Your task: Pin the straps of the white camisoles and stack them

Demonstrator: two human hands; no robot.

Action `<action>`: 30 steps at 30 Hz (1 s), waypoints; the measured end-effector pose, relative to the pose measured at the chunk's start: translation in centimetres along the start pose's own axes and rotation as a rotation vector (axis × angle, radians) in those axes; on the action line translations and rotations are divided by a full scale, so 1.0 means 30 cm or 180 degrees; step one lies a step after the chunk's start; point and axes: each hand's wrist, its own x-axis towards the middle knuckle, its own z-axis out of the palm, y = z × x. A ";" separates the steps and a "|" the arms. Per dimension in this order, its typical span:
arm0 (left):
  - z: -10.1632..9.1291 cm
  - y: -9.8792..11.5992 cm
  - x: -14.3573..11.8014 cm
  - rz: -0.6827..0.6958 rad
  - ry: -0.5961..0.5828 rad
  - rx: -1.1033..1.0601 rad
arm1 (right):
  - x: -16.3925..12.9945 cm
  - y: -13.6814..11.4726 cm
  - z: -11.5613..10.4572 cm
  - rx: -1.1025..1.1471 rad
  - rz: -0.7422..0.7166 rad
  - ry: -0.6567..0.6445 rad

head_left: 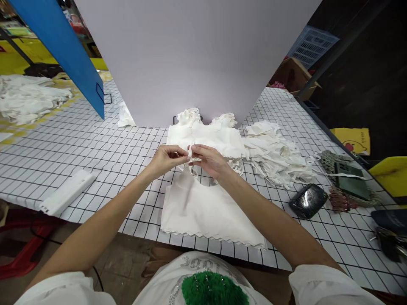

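A white garment with a scalloped hem (203,212) lies flat near the front edge of the grid-patterned table (95,144). My left hand (167,159) and my right hand (208,160) meet above its neckline, both pinching a thin white strap (191,157) of the garment between the fingertips. Just behind the hands lies a stack of similar white garments (210,135), with their straps bunched at the far end.
A loose heap of white garments (276,154) lies to the right, then a dark glossy pouch (308,200) and green and dark items (349,180). A white bar (68,191) lies at left. A white board (190,55) and a blue panel (63,46) stand behind.
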 end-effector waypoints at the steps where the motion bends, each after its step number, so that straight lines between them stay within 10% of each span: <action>1: -0.001 -0.003 -0.001 0.0086 0.0033 0.0072 | 0.003 -0.002 -0.003 -0.0049 0.0027 0.0034; 14: 0.010 0.012 -0.004 -0.0036 -0.0050 -0.0002 | -0.027 0.058 0.014 -0.0038 0.0368 -0.0195; 24: 0.019 -0.060 -0.040 -0.0130 -0.0021 0.0234 | -0.012 -0.031 0.005 0.0349 -0.0427 0.0122; 30: 0.028 -0.068 -0.032 -0.0251 0.0572 0.0019 | -0.028 -0.042 -0.008 -0.1610 -0.1628 0.0071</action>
